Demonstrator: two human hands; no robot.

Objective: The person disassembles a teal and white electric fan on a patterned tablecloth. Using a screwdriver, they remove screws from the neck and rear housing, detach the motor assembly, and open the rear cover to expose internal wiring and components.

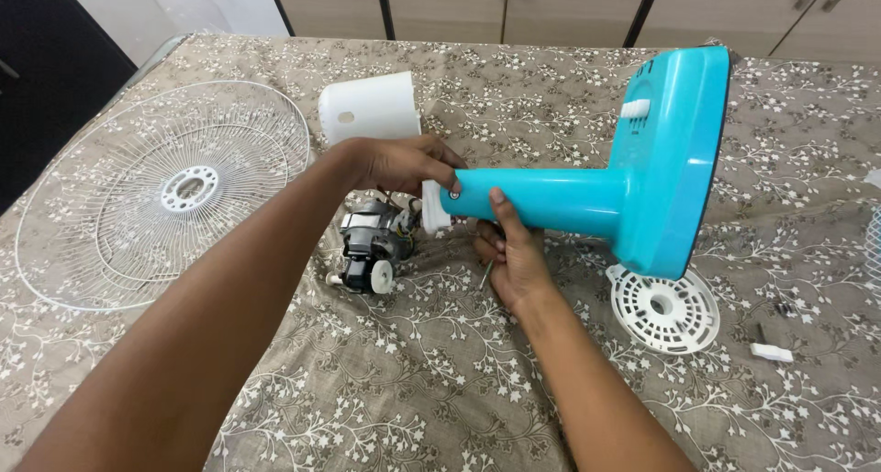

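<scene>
A turquoise fan stand (587,192) lies tipped on its side on the patterned cloth, its round base (684,151) standing up at the right. My left hand (404,163) grips the white neck joint (433,208) at the stand's left end. My right hand (509,256) reaches under the turquoise column, thumb pressed on it, with a thin green-handled tool (487,274) held in the fingers. The bare fan motor (372,243) hangs off the joint by wires, resting on the cloth.
A white wire fan guard (110,206) lies flat at the left. A white motor cover (372,107) stands behind my left hand. A round white perforated plate (665,309) lies under the base. Small white and dark parts (771,348) sit at the right. Cabinet doors run along the back.
</scene>
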